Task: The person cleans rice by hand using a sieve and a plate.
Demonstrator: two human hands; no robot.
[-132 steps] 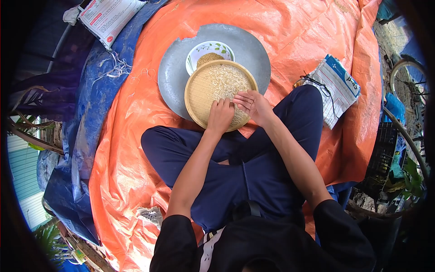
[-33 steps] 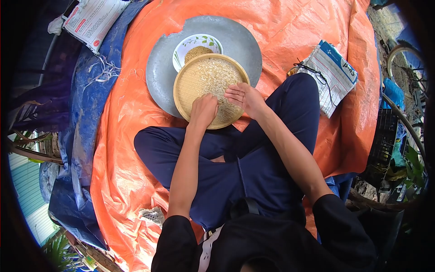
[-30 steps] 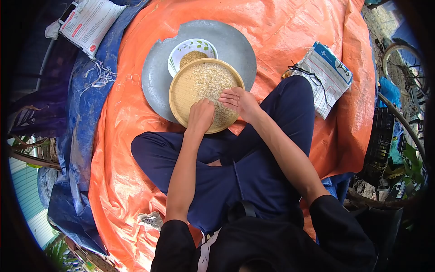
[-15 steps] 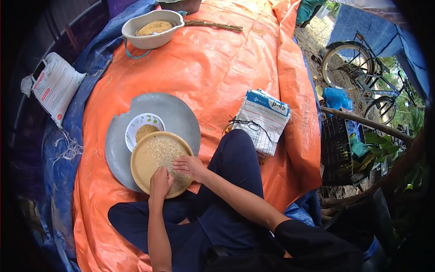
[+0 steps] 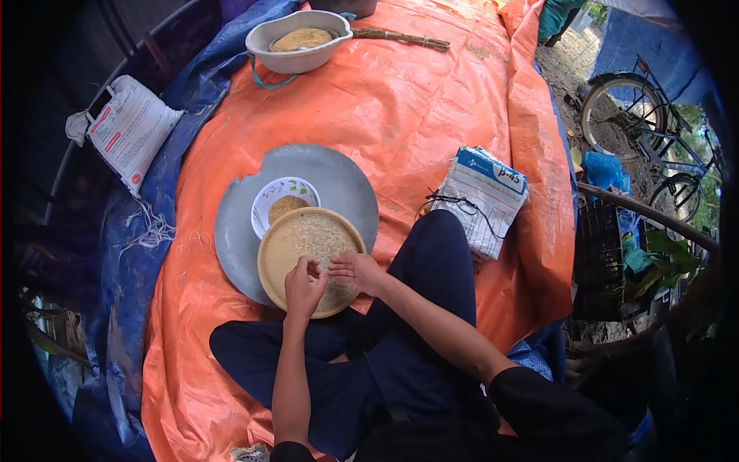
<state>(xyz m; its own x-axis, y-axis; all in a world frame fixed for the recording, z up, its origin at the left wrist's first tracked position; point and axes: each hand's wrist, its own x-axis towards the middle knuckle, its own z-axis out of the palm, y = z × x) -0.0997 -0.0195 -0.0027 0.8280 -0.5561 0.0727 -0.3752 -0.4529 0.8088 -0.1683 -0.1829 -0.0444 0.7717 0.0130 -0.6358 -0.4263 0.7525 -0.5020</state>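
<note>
A round, shallow tan tray [image 5: 275, 266] tilts against my lap, with pale grain [image 5: 312, 231] spread over it. My left hand [image 5: 305, 288] is over its lower middle, fingers curled and thumb pressed to them; anything in the pinch is too small to make out. Just beside it, my right hand [image 5: 357, 272] lies over the lower right of the grain with fingers stretched towards the left hand. Behind the tray, a white bowl [image 5: 262, 202] with a green leaf pattern holds brownish grain [image 5: 286, 208]. Both overlap a large grey round platter [image 5: 350, 181] with a chipped edge.
An orange tarp [image 5: 416, 115] covers the ground. At the back stand a grey basin [image 5: 300, 60] of grain and a stick bundle [image 5: 404, 38]. A folded white sack [image 5: 481, 202] lies right, another sack [image 5: 135, 131] left. Beyond the tarp are a black crate [image 5: 599, 269] and a bicycle [image 5: 654, 127].
The whole view has shifted, so things appear farther right. My left hand's fingers have lifted from a fist into a pinch; my right hand stays over the grain with fingers stretched.
</note>
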